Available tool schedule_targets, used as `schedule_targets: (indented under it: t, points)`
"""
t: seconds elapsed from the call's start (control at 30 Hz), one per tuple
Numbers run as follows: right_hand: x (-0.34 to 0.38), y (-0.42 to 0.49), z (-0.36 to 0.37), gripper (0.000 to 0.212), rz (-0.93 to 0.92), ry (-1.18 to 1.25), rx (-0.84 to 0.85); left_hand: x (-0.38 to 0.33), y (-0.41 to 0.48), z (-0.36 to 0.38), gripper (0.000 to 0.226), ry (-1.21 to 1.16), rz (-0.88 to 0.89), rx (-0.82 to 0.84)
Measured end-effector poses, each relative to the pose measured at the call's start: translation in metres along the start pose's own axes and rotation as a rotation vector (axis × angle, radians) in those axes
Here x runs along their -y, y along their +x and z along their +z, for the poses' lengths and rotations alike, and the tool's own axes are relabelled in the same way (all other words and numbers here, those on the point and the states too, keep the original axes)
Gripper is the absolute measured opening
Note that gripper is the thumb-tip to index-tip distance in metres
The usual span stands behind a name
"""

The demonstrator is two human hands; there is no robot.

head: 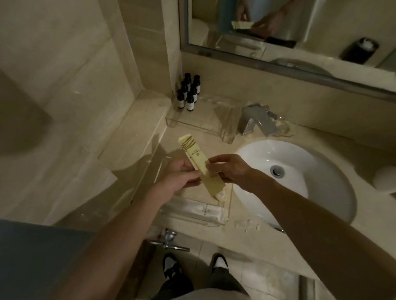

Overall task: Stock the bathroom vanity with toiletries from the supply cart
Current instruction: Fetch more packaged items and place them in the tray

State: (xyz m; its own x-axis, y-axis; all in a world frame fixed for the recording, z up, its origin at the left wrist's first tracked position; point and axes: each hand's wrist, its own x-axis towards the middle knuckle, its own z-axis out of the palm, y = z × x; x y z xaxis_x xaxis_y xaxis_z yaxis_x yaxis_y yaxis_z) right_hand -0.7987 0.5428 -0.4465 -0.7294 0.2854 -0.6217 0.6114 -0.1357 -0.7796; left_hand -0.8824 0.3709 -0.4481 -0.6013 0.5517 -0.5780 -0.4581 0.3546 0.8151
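Just left of the sink (322, 164), both hands hold slim cream packets (193, 153) above a clear tray (223, 220) on the counter (144, 139). The left hand (182, 176) pinches them from one side and the right hand (231, 171) curls its fingers on the other. Small dark bottles (188, 92) stand behind and left of the sink.

Cream packet (194, 156) with olive stripes; white sink (320, 164); seemingly black, white-labelled bottles (188, 92).

Beige tiled wall (53, 73); framed mirror (300, 25)
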Motion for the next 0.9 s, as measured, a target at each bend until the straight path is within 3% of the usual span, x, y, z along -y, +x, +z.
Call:
schedule_targets:
  t: [0.1,0.17,0.3,0.37,0.43,0.57,0.9]
  points:
    - [0.008,0.001,0.007,0.022,-0.047,-0.059,-0.026,-0.007,0.005,-0.019,0.020,0.190,0.036,0.055]
    - [0.008,0.000,0.009,0.023,-0.059,-0.130,-0.054,-0.011,0.005,-0.033,0.031,0.516,0.130,0.007]
    - [0.000,-0.002,0.007,0.024,-0.029,-0.437,-0.079,-0.009,0.006,-0.061,0.053,1.177,0.576,-0.252]
    - [-0.007,-0.003,0.007,0.024,-0.003,-0.516,-0.048,-0.005,0.011,-0.067,0.051,1.362,0.809,-0.164]
    - [-0.013,-0.003,0.007,0.023,0.015,-0.539,-0.011,0.000,0.020,-0.063,0.054,1.500,0.919,0.014]
    - [-0.015,0.004,0.007,0.025,-0.005,-0.568,0.017,0.006,0.031,-0.049,0.063,1.619,0.900,0.253]
    - [-0.025,0.027,0.005,0.023,-0.025,-0.513,0.057,0.018,0.036,-0.049,0.020,1.649,0.699,0.231]
